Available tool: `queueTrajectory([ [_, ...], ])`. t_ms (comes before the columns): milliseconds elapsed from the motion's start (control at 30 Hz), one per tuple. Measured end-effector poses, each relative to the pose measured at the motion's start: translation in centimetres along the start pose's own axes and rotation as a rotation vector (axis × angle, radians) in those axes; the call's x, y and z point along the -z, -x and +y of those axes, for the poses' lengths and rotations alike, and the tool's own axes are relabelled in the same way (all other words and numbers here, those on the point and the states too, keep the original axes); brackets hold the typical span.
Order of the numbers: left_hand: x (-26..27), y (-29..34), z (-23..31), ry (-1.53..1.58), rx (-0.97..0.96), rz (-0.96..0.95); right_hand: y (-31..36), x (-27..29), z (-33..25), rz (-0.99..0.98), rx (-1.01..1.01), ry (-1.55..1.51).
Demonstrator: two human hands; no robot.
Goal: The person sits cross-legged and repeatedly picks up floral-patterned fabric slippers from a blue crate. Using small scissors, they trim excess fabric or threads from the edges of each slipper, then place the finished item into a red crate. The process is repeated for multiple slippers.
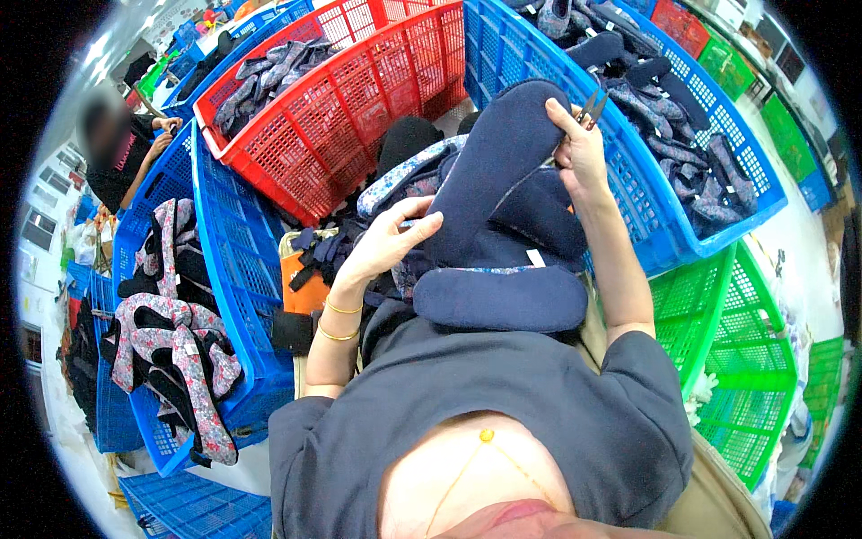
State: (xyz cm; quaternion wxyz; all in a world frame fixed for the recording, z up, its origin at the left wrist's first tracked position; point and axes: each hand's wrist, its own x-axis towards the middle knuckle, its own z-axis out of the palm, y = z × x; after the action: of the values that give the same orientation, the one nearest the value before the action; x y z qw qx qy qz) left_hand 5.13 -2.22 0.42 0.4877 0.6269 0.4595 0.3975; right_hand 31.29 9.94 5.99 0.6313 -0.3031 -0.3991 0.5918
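A navy slipper (489,148) is held up in front of me with its long, plain sole facing me. My left hand (391,244) is closed on its lower left edge, thumb on the sole. My right hand (582,153) pinches the upper right edge, thumb on the sole. That same hand also carries small dark scissors (593,108), blades pointing up past the fingers. Across my lap lies a second navy slipper (503,299), sole toward me, with a flowered edge. More navy and flowered slippers (409,175) are heaped behind the held one, partly hidden.
A red crate (350,117) stands ahead, a blue crate (628,180) with slippers at right, another blue crate (238,260) at left. Flowered slippers (175,350) fill a crate beyond it. Green crates (745,368) stand low right. A co-worker (126,148) is at far left.
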Motion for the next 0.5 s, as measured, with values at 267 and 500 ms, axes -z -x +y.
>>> queueTrajectory([
  [267, -0.9, -0.5, -1.6, 0.413, 0.024, 0.032, -1.5, -2.5, -0.3, -0.227, -0.014, -0.013],
  [500, 0.0, -0.7, -2.0, 0.483, -0.151, 0.259, -4.0, -6.5, 1.0, -0.215, 0.073, 0.216],
])
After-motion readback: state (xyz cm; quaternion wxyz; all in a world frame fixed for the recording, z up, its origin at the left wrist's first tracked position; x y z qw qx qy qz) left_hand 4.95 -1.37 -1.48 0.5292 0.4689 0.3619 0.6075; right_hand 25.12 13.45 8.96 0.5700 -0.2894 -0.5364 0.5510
